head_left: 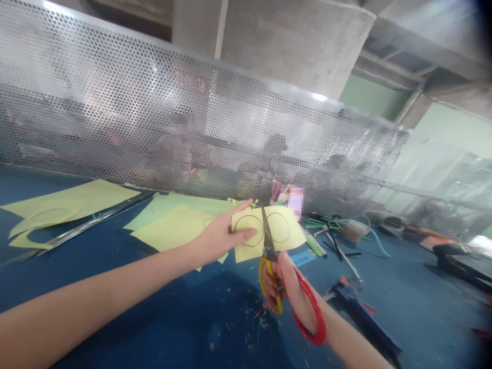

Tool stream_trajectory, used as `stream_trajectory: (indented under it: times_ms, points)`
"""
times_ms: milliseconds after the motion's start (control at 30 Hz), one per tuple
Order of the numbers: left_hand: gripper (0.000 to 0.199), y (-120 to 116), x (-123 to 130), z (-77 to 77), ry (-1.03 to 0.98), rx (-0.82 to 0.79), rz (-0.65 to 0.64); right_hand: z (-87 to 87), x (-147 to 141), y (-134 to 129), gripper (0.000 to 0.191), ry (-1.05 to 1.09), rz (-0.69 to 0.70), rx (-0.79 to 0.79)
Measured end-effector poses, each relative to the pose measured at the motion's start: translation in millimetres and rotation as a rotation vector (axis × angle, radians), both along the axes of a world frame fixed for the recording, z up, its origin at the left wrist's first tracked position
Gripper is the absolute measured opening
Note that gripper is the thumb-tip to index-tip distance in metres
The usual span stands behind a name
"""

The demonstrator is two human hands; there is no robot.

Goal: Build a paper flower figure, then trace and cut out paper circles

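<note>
A yellow sheet of paper (294,238) with two drawn circles is held up over the blue table. My left hand (221,233) pinches its left side, thumb on top across the left circle. In my right hand (282,284) is a pair of scissors (317,323) with one red and one yellow handle loop. Its blades lie across the paper between the two circles, pointing away from me. More yellow sheets (165,230) lie flat behind my left hand, one with part of a circle showing.
At the left lie yellow sheets (103,192), one with a round cutout, beside thin clear rods (92,223). A blue glue gun (361,315) rests at the right, near colored strips (340,241) and a cup (355,230). A perforated metal screen (238,118) stands behind, with people beyond it.
</note>
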State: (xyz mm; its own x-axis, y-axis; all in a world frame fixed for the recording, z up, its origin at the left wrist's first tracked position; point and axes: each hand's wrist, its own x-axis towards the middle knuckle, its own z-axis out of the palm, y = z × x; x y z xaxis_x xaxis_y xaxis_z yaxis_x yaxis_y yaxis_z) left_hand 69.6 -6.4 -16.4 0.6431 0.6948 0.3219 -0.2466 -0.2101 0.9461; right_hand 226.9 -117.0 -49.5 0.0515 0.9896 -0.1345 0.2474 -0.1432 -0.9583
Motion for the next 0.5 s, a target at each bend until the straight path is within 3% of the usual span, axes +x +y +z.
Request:
stream_trajectory:
  times_ms: [133,500]
  points:
    - [0.069,0.6,-0.3,0.1,0.005,0.027,0.01,1.4,-4.5,-2.5,0.059,0.121,-0.053,0.008]
    - [0.066,-1.4,-0.6,2.4,0.073,0.095,0.042,4.3,-9.9,-4.3,0.061,0.135,-0.084,0.007]
